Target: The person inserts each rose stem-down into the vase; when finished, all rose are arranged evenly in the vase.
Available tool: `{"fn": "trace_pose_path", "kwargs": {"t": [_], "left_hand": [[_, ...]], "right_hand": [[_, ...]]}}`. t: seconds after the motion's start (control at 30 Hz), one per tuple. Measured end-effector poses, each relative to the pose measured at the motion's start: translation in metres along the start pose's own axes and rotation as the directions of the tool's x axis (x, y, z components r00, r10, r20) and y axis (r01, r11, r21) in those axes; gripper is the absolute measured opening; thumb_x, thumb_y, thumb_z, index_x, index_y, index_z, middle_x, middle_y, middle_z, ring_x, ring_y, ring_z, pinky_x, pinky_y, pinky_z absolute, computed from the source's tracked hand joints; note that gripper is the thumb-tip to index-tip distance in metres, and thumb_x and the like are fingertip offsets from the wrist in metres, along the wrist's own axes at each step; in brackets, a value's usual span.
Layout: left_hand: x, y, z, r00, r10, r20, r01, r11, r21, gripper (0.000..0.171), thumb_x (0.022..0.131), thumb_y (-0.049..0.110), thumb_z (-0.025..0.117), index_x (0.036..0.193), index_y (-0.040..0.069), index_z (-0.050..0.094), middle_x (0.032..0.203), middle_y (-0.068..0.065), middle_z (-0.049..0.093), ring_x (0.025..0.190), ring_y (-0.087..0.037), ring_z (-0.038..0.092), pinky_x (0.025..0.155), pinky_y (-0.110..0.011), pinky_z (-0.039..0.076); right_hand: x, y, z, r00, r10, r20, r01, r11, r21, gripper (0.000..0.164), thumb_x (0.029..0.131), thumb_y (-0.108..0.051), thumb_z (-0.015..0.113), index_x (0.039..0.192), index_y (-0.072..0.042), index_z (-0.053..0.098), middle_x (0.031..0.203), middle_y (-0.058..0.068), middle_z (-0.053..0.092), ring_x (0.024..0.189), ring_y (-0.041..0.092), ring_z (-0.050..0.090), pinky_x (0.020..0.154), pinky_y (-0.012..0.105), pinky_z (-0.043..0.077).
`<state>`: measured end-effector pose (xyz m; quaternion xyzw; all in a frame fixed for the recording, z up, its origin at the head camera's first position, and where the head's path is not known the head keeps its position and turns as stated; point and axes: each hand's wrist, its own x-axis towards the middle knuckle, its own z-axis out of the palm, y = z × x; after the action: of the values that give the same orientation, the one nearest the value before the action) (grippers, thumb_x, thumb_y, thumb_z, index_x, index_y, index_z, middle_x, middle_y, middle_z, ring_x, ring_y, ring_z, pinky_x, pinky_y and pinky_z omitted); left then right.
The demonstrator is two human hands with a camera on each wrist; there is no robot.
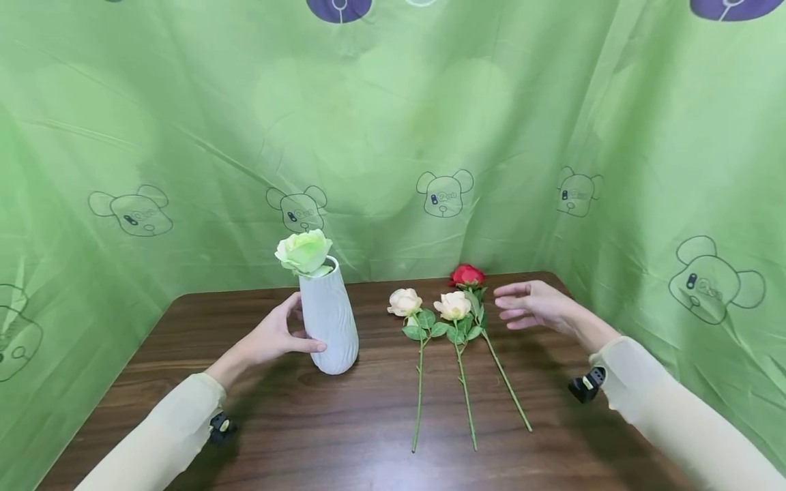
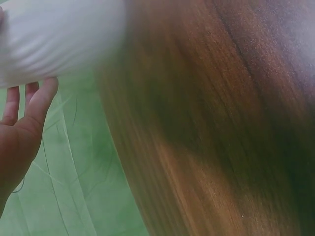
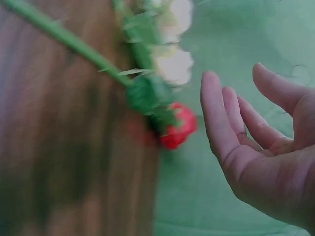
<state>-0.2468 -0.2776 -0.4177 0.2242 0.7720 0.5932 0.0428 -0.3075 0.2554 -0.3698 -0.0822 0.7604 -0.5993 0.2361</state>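
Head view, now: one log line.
left hand: grips white vase | vase: holds pale green rose | right hand: empty, near red rose | cream roses: lie on table

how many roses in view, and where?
4. The green rose is in the vase; on the table, left to right in the head view: a pale rose, another pale rose, the red rose. Can't rule out more hidden inside the vase.
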Motion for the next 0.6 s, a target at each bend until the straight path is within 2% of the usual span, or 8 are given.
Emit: {"fn": "trace_pose_path", "kwargs": {"t": [0.13,0.27,0.37,0.6], "left_hand": [[-0.003,0.0,-0.002,1.0,-0.008,-0.006,0.008,1.0,0.005,0.085,0.07,0.001,0.092,0.14,0.006,0.044,0.125,-0.021,0.054,0.112,-0.037,0.054,0.092,-0.049,0.059],[-0.003,0.0,-0.002,1.0,-0.009,-0.009,0.009,1.0,0.007,0.085,0.07,0.0,0.092,0.139,0.005,0.043,0.124,-0.021,0.054,0.111,-0.037,0.056,0.093,-0.05,0.058],[-0.001,0.001,0.0,1.0,-0.008,-0.003,0.008,1.0,-0.009,0.084,0.07,0.0,0.092,0.139,0.005,0.043,0.124,-0.022,0.054,0.112,-0.037,0.057,0.095,-0.052,0.057],[0.002,0.0,0.002,1.0,-0.012,-0.004,0.012,1.0,-0.013,0.085,0.07,0.0,0.092,0.139,0.007,0.044,0.125,-0.021,0.056,0.113,-0.038,0.057,0.093,-0.046,0.059]], "right_hand": [[0.006,0.033,-0.002,0.999,0.022,0.026,-0.023,0.999,0.025,0.062,0.103,-0.014,0.061,0.151,0.011,0.031,0.13,0.011,0.062,0.105,0.029,0.068,0.096,0.05,0.056],[0.014,0.057,-0.006,0.998,0.056,0.012,-0.056,0.998,0.042,0.064,0.103,-0.014,0.061,0.151,0.012,0.029,0.131,0.016,0.063,0.106,0.033,0.067,0.091,0.045,0.06],[0.016,0.068,-0.009,0.998,0.063,-0.012,-0.063,0.997,0.037,0.065,0.103,-0.016,0.062,0.151,0.012,0.03,0.134,0.019,0.06,0.105,0.032,0.067,0.089,0.044,0.061],[0.021,0.088,-0.008,0.995,0.094,-0.027,-0.093,0.995,0.017,0.066,0.1,-0.019,0.067,0.147,0.013,0.035,0.129,0.017,0.063,0.101,0.026,0.068,0.088,0.042,0.061]]}}
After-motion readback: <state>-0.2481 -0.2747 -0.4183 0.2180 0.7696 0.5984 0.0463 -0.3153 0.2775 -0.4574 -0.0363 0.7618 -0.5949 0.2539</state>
